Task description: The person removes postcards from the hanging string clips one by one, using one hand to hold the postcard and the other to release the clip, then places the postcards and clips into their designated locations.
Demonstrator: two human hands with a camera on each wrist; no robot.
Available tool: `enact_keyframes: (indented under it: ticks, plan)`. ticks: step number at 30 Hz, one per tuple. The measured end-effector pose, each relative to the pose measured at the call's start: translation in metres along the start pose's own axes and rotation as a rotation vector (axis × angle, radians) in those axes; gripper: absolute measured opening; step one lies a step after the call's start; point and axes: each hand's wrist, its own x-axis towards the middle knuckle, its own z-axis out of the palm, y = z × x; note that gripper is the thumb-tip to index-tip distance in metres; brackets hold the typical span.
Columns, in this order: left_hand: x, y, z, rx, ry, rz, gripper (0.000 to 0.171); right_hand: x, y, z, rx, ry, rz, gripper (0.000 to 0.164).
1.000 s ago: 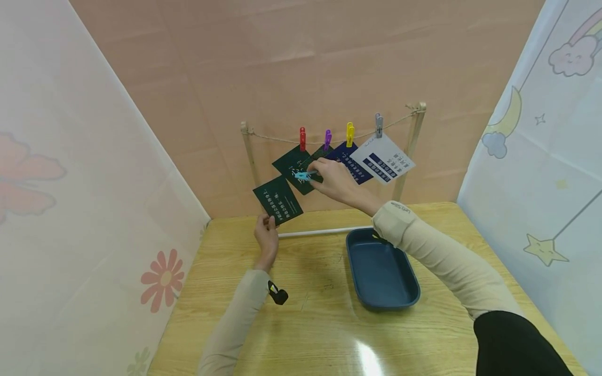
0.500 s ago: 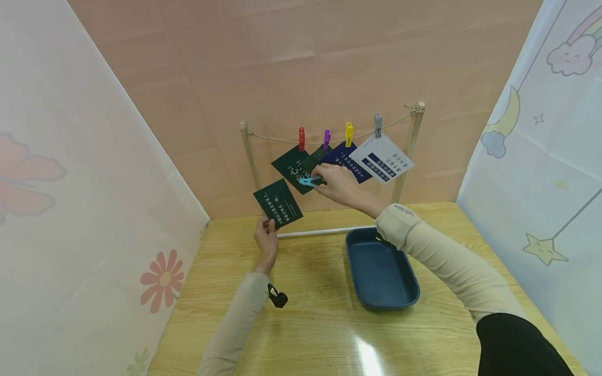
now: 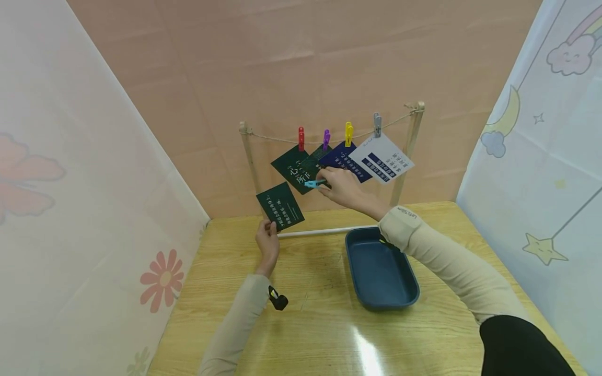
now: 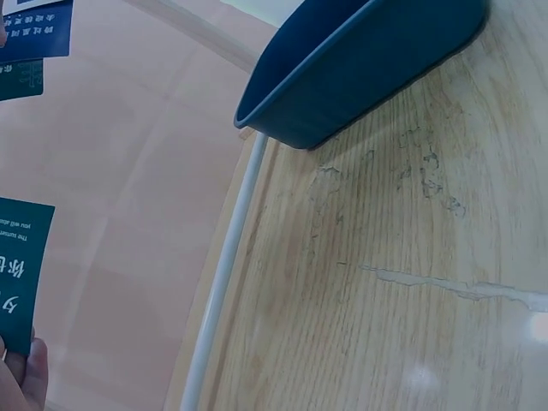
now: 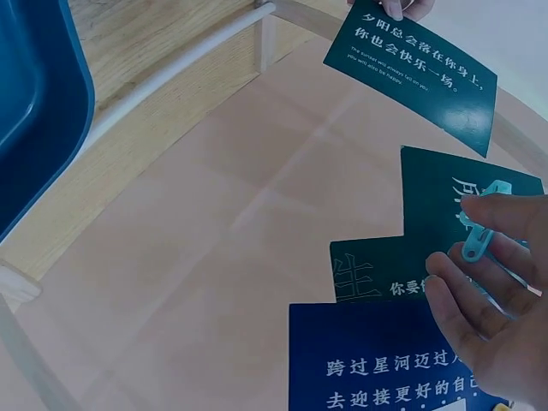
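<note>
My left hand [image 3: 268, 240] pinches the lower edge of a dark green card [image 3: 280, 206] with white writing, held tilted at the rack's left. My right hand [image 3: 345, 188] holds a light blue clothespin [image 3: 312, 184] between thumb and fingers, in front of the hanging cards. On the string [image 3: 277, 139] hang a green card [image 3: 288, 161] under a red clothespin [image 3: 301, 139], another green card under a purple one [image 3: 326, 140], a navy card [image 3: 342, 154] under a yellow one [image 3: 348, 134], and a white card [image 3: 383, 159] under a grey one [image 3: 378, 125]. My right hand partly hides the middle cards.
A blue tray [image 3: 349, 261] stands on the wooden table [image 3: 305, 324], below my right forearm. The rack has two wooden posts [image 3: 414, 136] and a white rod [image 3: 324, 231] along its base. Patterned sheets flank both sides; a pinkish-tan sheet is behind.
My right hand has moved slightly right and down with the light blue clothespin, uncovering more writing on the green card behind. The card in my left hand has lowered slightly.
</note>
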Motion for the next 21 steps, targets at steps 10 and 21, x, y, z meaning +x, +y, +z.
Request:
enact_keyframes:
  ticks: [10, 21]
  plan:
    - [-0.007, -0.005, -0.003, 0.007, -0.012, 0.014, 0.007, -0.009, 0.006, 0.007, -0.012, -0.027, 0.008, 0.023]
    - [-0.007, -0.009, 0.001, 0.062, -0.023, 0.024, 0.009, -0.014, 0.010, 0.016, -0.023, -0.045, -0.004, 0.027]
